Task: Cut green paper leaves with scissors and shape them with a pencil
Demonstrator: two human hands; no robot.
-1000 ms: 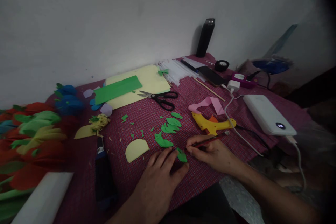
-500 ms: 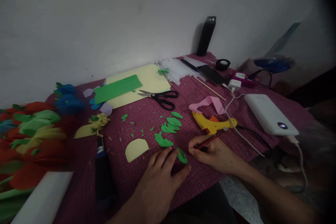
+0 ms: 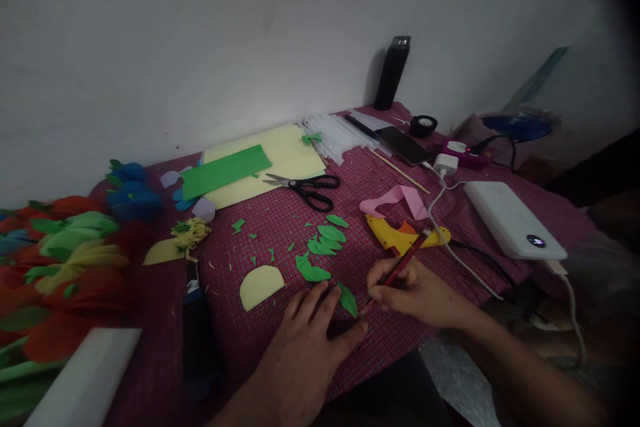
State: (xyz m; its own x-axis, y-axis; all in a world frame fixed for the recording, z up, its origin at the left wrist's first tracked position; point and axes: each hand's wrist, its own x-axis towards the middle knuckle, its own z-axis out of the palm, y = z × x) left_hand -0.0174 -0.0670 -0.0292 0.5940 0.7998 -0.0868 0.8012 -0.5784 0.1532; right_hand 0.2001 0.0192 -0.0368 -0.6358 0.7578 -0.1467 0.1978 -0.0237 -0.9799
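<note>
My right hand (image 3: 407, 290) grips a dark red pencil (image 3: 403, 263), its lower end slanting down beside a green paper leaf (image 3: 347, 300). My left hand (image 3: 313, 340) lies on the cloth with fingers spread, its fingertips around the near edge of that leaf. Just beyond are a larger green piece (image 3: 311, 269) and a small group of green leaves (image 3: 327, 239). A cream half-round paper piece (image 3: 261, 285) rests left of my left hand. Black-handled scissors (image 3: 305, 188) lie partly open farther back.
A yellow glue gun (image 3: 400, 237) and pink strip (image 3: 395, 200) lie beyond my right hand. A white power bank (image 3: 515, 220) with cables is at the right. Paper flowers (image 3: 75, 267) crowd the left. Green paper (image 3: 227, 170) tops cream sheets (image 3: 295, 147). A black bottle (image 3: 393, 73) stands behind.
My right hand has shifted slightly right, and the pencil now stands more upright with its lower end beside the leaf's near tip. My left hand has barely moved.
</note>
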